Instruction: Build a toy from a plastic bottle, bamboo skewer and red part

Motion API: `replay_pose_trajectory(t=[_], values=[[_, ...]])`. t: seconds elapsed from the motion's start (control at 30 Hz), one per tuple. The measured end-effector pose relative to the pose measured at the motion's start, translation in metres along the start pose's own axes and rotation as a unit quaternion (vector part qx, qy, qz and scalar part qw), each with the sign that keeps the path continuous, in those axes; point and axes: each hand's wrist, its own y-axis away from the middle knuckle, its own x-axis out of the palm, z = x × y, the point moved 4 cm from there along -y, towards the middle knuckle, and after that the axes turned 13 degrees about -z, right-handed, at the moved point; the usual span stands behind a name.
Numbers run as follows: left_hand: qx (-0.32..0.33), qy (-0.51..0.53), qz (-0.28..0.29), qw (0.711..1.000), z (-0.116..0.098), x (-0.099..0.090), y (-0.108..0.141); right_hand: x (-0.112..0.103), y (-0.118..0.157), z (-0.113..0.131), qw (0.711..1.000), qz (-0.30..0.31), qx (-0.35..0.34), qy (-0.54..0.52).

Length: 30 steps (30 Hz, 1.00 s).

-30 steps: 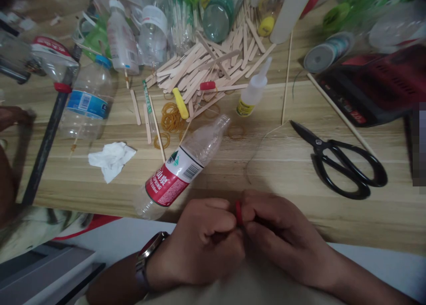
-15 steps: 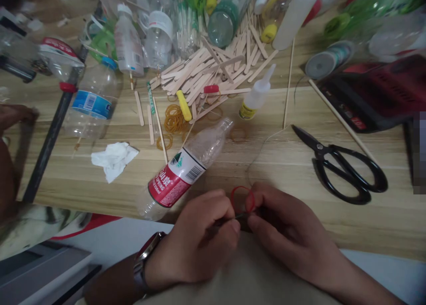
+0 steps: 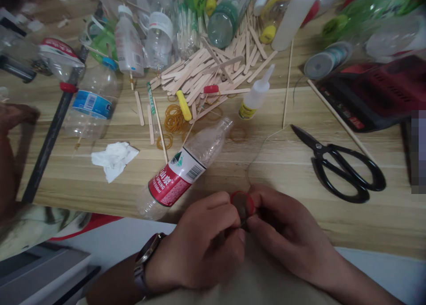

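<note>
1. Red ring [image 3: 239, 192]: one, at the table's [image 3: 286, 172] near edge, between my two hands. I judge it light, springy thin plastic, slick when smooth and easily squeezed out of round; I would take it by the rim, at the side away from the thread.
2. Right hand [image 3: 286, 225]: thumb and fingertips grasping the ring's right side.
3. Left hand [image 3: 213, 238]: fingers curled, thumb and forefinger pinching a short strand of thread beside the ring.
4. Thread [image 3: 266, 140]: one, dark and fine, lying on the table from near the scissors' tip toward the right hand. I expect it limp and apt to snag or slip; best pinched close to the ring.
5. Clear bottle [image 3: 178, 176]: on its side, base toward the near edge, left of the hands.
6. Scissors [image 3: 320, 149]: one pair, black-handled, right of the thread.

Hard to make out: the strand's path at the ring is lost among my fingertips, so I cannot tell whether it is tied. The ring's inside is shaded; it may be a shallow cap. The far bottles [image 3: 221, 27] are cut off by the top of the view.
</note>
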Motion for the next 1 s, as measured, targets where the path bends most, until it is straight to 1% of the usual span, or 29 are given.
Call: replay_pose_trajectory(t=[0.13, 0.23, 0.33, 0.43, 0.6, 0.77, 0.9, 0.97, 1.0], values=[[0.027, -0.015, 0.0, 1.0, -0.003, 0.002, -0.001, 0.0, 0.001, 0.001, 1.0, 0.0, -0.015, 0.018], [0.053, -0.023, -0.008, 0.998, -0.004, 0.003, -0.001, 0.001, 0.001, 0.005, 0.998, -0.009, -0.047, 0.04], [0.073, -0.043, -0.004, 0.996, -0.004, 0.005, 0.001, 0.001, 0.001, 0.007, 0.995, -0.016, -0.075, 0.069], [0.093, -0.058, -0.001, 0.994, -0.005, 0.006, 0.002, 0.002, 0.002, 0.007, 0.992, -0.023, -0.084, 0.086], [0.14, -0.055, -0.004, 0.989, -0.008, 0.007, 0.006, 0.003, 0.006, 0.009, 0.991, -0.036, -0.1, 0.085], [0.143, -0.068, -0.003, 0.987, -0.007, 0.005, 0.01, 0.005, 0.008, 0.009, 0.988, -0.045, -0.111, 0.097], [0.158, -0.071, 0.007, 0.985, -0.007, 0.005, 0.012, 0.005, 0.01, 0.009, 0.987, -0.05, -0.115, 0.097], [0.15, -0.062, 0.006, 0.987, -0.008, 0.004, 0.011, 0.003, 0.011, 0.008, 0.988, -0.054, -0.103, 0.102], [0.133, -0.055, 0.0, 0.99, -0.008, 0.003, 0.011, 0.002, 0.011, 0.007, 0.989, -0.054, -0.093, 0.103]])
